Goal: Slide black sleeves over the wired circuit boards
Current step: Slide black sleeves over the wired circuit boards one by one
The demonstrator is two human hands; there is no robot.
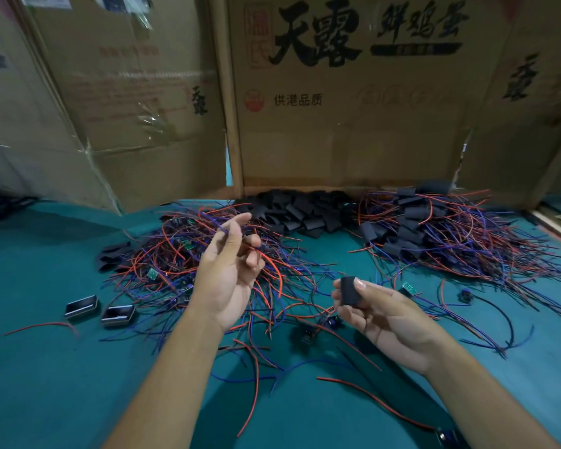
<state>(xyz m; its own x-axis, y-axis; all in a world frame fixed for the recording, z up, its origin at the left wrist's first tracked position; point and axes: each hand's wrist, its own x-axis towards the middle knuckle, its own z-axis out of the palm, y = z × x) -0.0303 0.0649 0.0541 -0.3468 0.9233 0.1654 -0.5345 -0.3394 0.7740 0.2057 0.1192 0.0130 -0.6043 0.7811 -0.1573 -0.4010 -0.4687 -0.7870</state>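
My left hand [227,270] is raised over a heap of wired circuit boards [175,264] with red and blue leads, and its thumb and fingers pinch a red wire [274,270] that curves down from it. I cannot see a board on that wire. My right hand [379,312] holds one black sleeve [350,290] upright between thumb and fingertips, lower and to the right. A pile of loose black sleeves [302,210] lies at the back centre. To the right is a second heap of wires with sleeves on them [441,234].
The green table [46,367] is walled behind by cardboard boxes [353,124]. Two small black rectangular parts [99,311] lie at the left. Stray red and blue wires [256,384] trail across the near table. A bare green board [410,288] lies right of my right hand.
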